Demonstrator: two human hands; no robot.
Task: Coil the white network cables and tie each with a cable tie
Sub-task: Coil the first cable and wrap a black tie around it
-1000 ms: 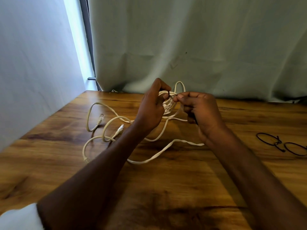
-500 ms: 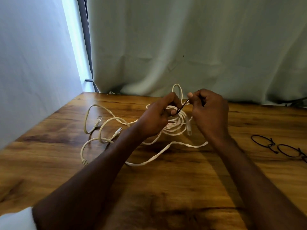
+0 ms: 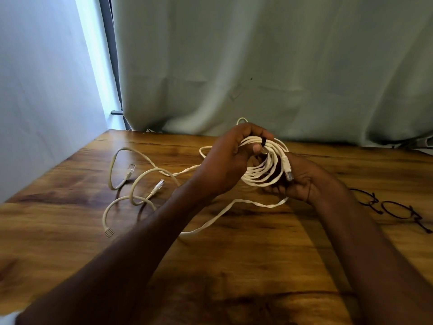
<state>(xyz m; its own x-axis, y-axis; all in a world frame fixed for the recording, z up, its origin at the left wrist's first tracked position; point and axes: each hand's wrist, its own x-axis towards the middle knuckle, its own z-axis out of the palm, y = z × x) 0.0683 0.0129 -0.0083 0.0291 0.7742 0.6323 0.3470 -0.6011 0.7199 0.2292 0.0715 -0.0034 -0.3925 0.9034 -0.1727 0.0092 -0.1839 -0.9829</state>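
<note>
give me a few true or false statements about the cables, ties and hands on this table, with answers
1. The left hand grips the coiled white cable. True.
2. A black cable tie is wrapped round the coil. True.
3. The coil lies flat on the wooden table, with no hands on it. False: both hands hold it above the table, the right hand under its lower side.
4. Spare black cable ties lie on the table off to the person's right. True.
5. All the white cable is coiled. False: loose white cables sprawl on the table to the left, with connectors showing.
</note>
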